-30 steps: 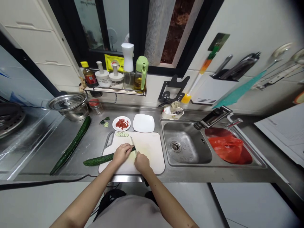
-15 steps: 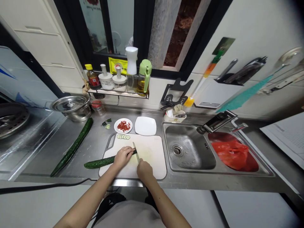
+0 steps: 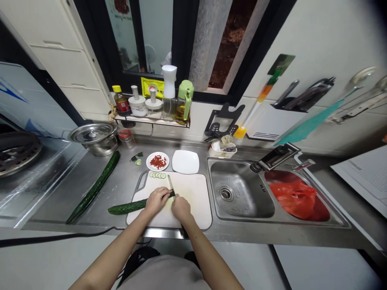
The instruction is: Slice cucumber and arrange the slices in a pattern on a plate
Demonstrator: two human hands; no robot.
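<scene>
A dark green cucumber [image 3: 128,207] lies across the white cutting board [image 3: 196,201], its left end sticking out past the board. My left hand [image 3: 157,199] is closed over it near its right end. In my right hand [image 3: 181,208] is a kitchen knife [image 3: 170,182], its handle hidden in my fist and its blade pointing away from me. The blade is at the cucumber's cut end, just right of my left fingers. Several thin cucumber slices [image 3: 157,175] lie in a row at the board's top left.
Behind the board stand a plate of chopped red pieces [image 3: 157,161] and a white square plate [image 3: 185,162]. Another cucumber [image 3: 93,188] lies at left, near a lidded steel pot [image 3: 96,138] and small cucumber scraps [image 3: 138,158]. The sink [image 3: 242,189] is at right, with a red bag [image 3: 293,197].
My right hand has moved slightly forward and left with the knife, closer to my left hand. The left hand still holds the cucumber in nearly the same place.
</scene>
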